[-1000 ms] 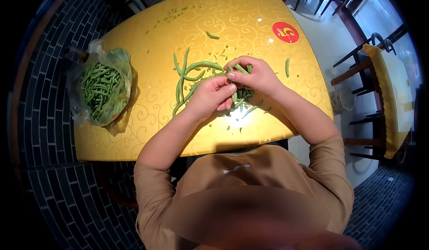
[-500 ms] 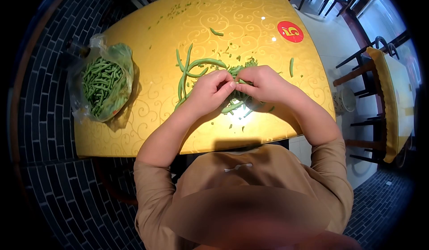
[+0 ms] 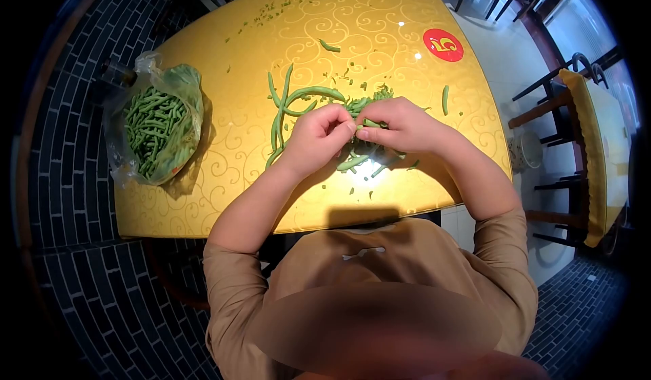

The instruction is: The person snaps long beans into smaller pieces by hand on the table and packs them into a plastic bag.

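Observation:
My left hand [image 3: 317, 139] and my right hand [image 3: 400, 127] meet over a heap of green bean pieces on the yellow table [image 3: 230, 136]. The right fingers are closed around a green bean [image 3: 372, 123], whose end shows between thumb and forefinger. My left thumb and forefinger are pinched together at the tip of that bean; what they hold is too small to make out. Long whole beans [image 3: 279, 119] lie beside my left hand. Under both hands are cut pieces [image 3: 352, 163], partly hidden.
A plastic bag [image 3: 191, 85] full of green beans stands at the table's left. Small scraps [image 3: 271, 15] are scattered at the far side. One bean [image 3: 445, 100] lies to the right, below a red round sticker [image 3: 443, 45]. Chairs and another table [image 3: 603, 156] are at the right.
Both hands have come closer together over the heap, and the bean that pointed down between them is no longer visible. The view has shifted slightly.

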Action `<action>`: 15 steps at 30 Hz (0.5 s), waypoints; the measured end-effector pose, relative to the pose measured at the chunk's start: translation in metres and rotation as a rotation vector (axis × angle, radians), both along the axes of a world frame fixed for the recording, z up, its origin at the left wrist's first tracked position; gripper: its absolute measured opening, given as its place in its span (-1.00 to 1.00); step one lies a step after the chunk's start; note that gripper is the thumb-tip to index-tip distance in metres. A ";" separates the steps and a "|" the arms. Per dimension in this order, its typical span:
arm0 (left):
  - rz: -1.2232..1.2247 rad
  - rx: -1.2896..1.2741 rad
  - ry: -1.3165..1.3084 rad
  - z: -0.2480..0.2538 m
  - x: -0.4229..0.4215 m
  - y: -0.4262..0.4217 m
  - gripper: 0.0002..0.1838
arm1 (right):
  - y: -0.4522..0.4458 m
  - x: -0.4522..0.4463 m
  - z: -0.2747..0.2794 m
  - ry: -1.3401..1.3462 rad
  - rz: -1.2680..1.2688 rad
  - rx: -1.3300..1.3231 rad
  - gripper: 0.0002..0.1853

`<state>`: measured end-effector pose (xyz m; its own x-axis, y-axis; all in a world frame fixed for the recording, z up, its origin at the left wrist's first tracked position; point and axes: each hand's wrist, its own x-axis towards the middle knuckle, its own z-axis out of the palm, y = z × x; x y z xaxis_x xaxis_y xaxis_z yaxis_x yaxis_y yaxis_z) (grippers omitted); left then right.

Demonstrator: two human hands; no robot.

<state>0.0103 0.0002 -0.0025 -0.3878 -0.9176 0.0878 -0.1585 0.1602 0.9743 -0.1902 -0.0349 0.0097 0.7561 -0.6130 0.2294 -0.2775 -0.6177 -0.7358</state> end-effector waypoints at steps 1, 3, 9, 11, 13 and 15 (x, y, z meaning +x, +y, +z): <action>0.042 -0.220 -0.226 0.001 0.000 0.000 -0.92 | 0.000 0.000 0.000 0.061 -0.029 0.021 -0.76; 0.080 -0.292 -0.279 -0.001 -0.004 0.000 -0.92 | -0.001 -0.001 0.001 0.181 -0.088 0.063 -0.74; 0.052 -0.527 -0.391 -0.005 -0.006 0.002 -0.93 | 0.003 0.002 0.001 0.338 -0.152 0.039 -0.72; 0.027 -0.563 -0.389 -0.004 -0.007 0.003 -0.93 | 0.006 0.002 0.005 0.359 -0.133 0.023 -0.72; -0.001 -0.603 -0.402 -0.006 -0.006 0.002 -0.94 | 0.007 0.002 0.005 0.369 -0.113 0.000 -0.72; -0.029 -0.617 -0.434 -0.008 -0.004 0.001 -0.94 | 0.008 0.003 0.002 0.368 -0.089 -0.029 -0.72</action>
